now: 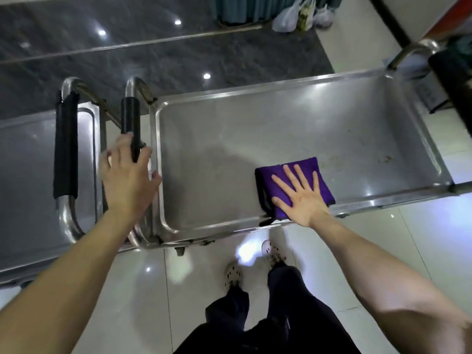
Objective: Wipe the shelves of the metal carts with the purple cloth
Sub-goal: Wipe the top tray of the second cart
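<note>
Top shelf [229,139] of metal cart: purple cloth [263,175] lies folded at the near edge under the right hand [301,198], fingers spread flat; left hand [127,180] curls round the black handle [130,118]; advisable: even pressure, overlapping strokes toward the specks [383,158] near the right edge.

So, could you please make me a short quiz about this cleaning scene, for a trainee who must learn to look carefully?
1. True or false: the right hand lies flat, fingers spread, on the purple cloth.
2. Where is the purple cloth? A) hanging over a handle; B) on the right cart's shelf, near its front rim; C) on the floor.
3. Fill in: the left hand holds the black ____ at the end of the right cart.

Key: 1 true; 2 B; 3 handle grip.
</note>
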`<state>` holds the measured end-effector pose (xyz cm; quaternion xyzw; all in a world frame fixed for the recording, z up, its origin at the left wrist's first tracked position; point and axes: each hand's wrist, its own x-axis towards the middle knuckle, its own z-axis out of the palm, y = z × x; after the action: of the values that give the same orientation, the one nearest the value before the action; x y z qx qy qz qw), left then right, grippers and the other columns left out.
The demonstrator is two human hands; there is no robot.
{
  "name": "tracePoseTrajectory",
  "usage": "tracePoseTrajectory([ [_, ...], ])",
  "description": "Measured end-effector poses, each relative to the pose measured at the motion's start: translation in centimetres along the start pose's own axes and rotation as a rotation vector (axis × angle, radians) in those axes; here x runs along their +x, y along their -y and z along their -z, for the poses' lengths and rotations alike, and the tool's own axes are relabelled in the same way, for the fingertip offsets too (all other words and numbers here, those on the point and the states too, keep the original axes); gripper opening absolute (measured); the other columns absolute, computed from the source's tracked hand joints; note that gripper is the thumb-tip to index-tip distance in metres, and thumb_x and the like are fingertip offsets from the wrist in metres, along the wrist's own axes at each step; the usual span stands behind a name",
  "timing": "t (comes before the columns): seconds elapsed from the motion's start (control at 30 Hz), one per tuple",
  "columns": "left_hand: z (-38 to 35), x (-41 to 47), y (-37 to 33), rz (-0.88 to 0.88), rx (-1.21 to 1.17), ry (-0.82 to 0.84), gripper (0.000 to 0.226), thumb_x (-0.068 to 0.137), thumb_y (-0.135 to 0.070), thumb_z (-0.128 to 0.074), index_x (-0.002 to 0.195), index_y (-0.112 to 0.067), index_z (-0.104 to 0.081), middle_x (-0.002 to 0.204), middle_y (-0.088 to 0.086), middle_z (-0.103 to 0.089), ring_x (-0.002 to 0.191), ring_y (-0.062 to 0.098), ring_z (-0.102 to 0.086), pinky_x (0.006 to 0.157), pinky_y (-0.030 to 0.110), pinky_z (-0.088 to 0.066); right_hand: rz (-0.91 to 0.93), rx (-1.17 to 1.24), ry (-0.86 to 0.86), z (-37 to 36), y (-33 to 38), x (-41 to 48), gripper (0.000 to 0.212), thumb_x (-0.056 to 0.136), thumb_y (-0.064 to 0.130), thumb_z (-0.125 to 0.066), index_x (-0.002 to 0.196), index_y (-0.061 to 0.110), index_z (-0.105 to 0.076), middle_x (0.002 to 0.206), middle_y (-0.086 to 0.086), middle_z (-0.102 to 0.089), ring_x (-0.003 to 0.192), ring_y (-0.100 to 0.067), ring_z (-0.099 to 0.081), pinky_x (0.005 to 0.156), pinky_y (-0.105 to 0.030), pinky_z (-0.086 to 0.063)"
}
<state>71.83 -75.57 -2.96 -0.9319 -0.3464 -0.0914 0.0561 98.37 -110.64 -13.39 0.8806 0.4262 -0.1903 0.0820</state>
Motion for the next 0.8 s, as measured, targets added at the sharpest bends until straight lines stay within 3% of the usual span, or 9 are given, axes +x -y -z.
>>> tracePoseTrajectory([
  [0.1, -0.2, 0.2, -1.3, -0.258, 0.147, 0.075, 0.045, 0.082, -0.014, -0.08, 0.124, -0.009, -0.065, 0.137, 0.021, -0.056, 0.129, 0.044, -0.053, 0.11, 0.06, -0.04, -0.013, 0.04, -0.022, -0.2, 0.0, 0.0, 0.072, 0.106, 0.076, -0.015, 0.169, 0.05, 0.008, 0.178, 0.004, 0.024, 0.162, -0.026, 0.03, 0.126, -0.069, 0.013],
  [0.17, 0.4, 0.9, -5.2, -0.244, 0.06, 0.248, 0.056, 0.076, -0.025, -0.09, 0.125, -0.011, -0.067, 0.129, 0.019, -0.059, 0.12, 0.043, -0.056, 0.101, 0.058, -0.046, -0.003, 0.032, -0.036, -0.6, 0.3, 0.2, 0.072, 0.106, 0.076, -0.012, 0.169, 0.049, 0.01, 0.179, 0.003, 0.024, 0.163, -0.028, 0.03, 0.125, -0.071, 0.012],
  [0.27, 0.3, 2.4, -14.5, -0.179, -0.034, 0.541, 0.095, 0.066, -0.042, -0.099, 0.148, -0.022, -0.055, 0.146, 0.01, -0.053, 0.133, 0.037, -0.052, 0.104, 0.05, -0.049, 0.044, 0.054, -0.055, -1.2, -0.1, 0.4, 0.073, 0.106, 0.077, -0.011, 0.169, 0.049, 0.012, 0.178, 0.002, 0.026, 0.162, -0.028, 0.031, 0.125, -0.072, 0.011],
  [0.33, -0.7, 3.8, -20.4, -0.176, -0.018, 0.631, 0.108, 0.067, -0.034, -0.099, 0.158, -0.027, -0.041, 0.158, 0.008, -0.043, 0.145, 0.032, -0.045, 0.111, 0.046, -0.048, 0.089, 0.066, -0.069, -1.7, -0.5, 0.6, 0.073, 0.106, 0.077, -0.01, 0.169, 0.048, 0.013, 0.178, 0.002, 0.027, 0.161, -0.028, 0.033, 0.125, -0.073, 0.011],
  [0.43, -2.3, 6.2, -26.0, -0.083, -0.026, 0.727, 0.132, 0.057, -0.021, -0.106, 0.164, -0.029, -0.028, 0.167, 0.01, -0.027, 0.155, 0.034, -0.031, 0.117, 0.055, -0.046, 0.176, 0.08, -0.131, -2.6, -1.6, 0.8, 0.072, 0.108, 0.074, -0.016, 0.171, 0.045, 0.003, 0.181, -0.002, 0.017, 0.164, -0.031, 0.025, 0.125, -0.075, 0.006],
  [0.57, -3.9, 8.1, -28.5, -0.014, -0.001, 0.858, 0.169, 0.039, -0.026, -0.112, 0.169, -0.033, -0.007, 0.17, 0.017, -0.012, 0.157, 0.046, -0.022, 0.114, 0.068, -0.046, 0.415, 0.073, -0.195, -3.1, -5.6, 1.5, 0.069, 0.11, 0.07, -0.024, 0.172, 0.044, -0.009, 0.183, -0.001, 0.005, 0.167, -0.031, 0.013, 0.126, -0.075, 0.0],
  [0.8, -4.9, 8.4, -28.9, -0.06, 0.097, 0.829, 0.186, 0.031, -0.064, -0.106, 0.167, -0.039, 0.017, 0.175, 0.012, -0.002, 0.159, 0.042, -0.018, 0.113, 0.058, -0.052, 0.996, -0.09, -0.172, -0.2, -14.9, 9.5, 0.069, 0.108, 0.073, -0.033, 0.17, 0.049, -0.016, 0.182, 0.008, -0.001, 0.168, -0.025, 0.007, 0.129, -0.072, -0.001],
])
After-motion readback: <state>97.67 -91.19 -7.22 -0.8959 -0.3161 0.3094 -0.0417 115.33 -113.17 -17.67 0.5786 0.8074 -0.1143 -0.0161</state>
